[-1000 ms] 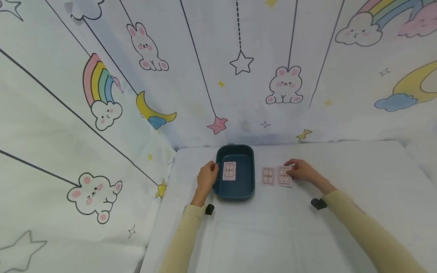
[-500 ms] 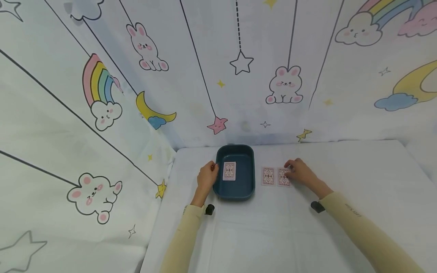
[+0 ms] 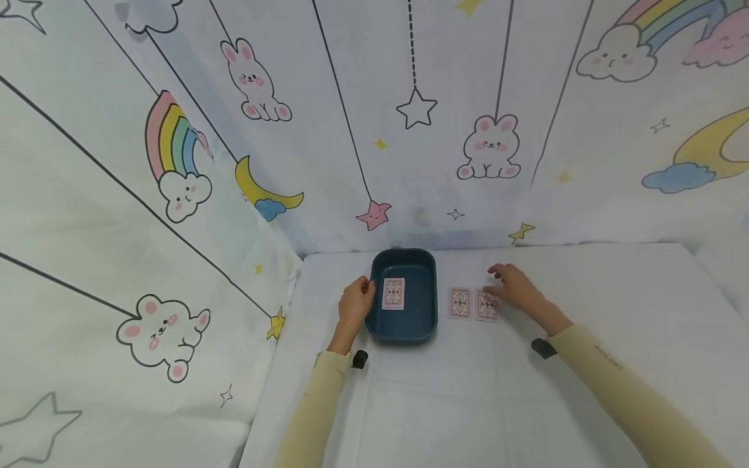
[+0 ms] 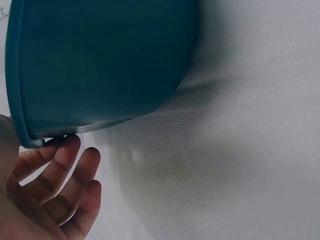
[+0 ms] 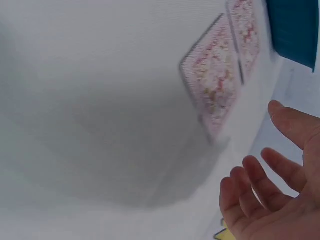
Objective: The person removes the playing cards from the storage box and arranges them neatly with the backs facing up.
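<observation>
The fingers of the right hand (image 3: 517, 290) are parted and loosely bent, holding nothing; the right wrist view shows the thumb held away from the other four. That hand hovers over the upper right part of a face-down playing card with a reddish patterned back, the outer card (image 3: 487, 309). The left hand (image 3: 355, 304) grips the left rim of a dark teal rectangular tray (image 3: 418, 325); in the left wrist view its fingers curl below the rim, one fingertip against the outer wall, with the thumb mostly hidden. Just left of the outer card, a matching inner card (image 3: 459, 303) lies face down, between it and the tray. A third card (image 3: 393, 294) lies face down inside the tray, towards its left side. Both forearms reach forward from the near edge, the left steeply and the right slanting inward, in pale yellow sleeves (image 3: 310, 409), each with a small black device (image 3: 359, 359) at the wrist. A white cloth (image 3: 439, 403) covers the table beneath. Behind stands a white backdrop (image 3: 328, 130) printed with rabbits, stars, moons and rainbows.
</observation>
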`<state>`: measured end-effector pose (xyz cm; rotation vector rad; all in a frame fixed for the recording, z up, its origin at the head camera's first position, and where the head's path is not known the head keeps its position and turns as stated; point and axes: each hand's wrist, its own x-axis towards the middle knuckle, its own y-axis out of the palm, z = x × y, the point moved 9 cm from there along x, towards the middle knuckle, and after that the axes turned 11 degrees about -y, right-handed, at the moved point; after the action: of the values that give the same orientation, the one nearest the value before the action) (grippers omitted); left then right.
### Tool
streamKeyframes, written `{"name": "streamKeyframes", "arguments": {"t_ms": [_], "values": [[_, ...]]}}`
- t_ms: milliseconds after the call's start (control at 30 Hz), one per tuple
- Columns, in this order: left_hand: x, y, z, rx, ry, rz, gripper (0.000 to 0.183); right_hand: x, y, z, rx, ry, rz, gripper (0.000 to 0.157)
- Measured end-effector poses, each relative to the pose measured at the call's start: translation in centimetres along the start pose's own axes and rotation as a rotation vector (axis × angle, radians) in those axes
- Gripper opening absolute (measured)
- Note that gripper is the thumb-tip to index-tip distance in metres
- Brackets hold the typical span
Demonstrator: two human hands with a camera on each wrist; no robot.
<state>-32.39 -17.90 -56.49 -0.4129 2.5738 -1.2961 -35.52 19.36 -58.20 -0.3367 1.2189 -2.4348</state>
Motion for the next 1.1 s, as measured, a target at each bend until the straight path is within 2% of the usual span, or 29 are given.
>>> {"name": "streamKeyframes", "arguments": {"t_ms": [333,600,800,1100], "values": [[0.5,-0.3,0.4,0.011,0.0,-0.006,0.024,2.7,-0.8,5.3,0.001,-0.055,0.015,0.054],[0.2,0.1,0.5,-0.017,-0.005,0.013,0.022,4.5,-0.6,8.9,0.009,-0.111,0.01,0.055],[0.0,0.5,0.6,-0.03,0.004,0.018,0.021,5.8,0.2,11.6,0.009,-0.134,0.021,0.056],[0.4,0.1,0.5,-0.031,0.011,0.016,0.022,8.3,2.2,14.7,-0.018,-0.158,0.077,0.059]]}}
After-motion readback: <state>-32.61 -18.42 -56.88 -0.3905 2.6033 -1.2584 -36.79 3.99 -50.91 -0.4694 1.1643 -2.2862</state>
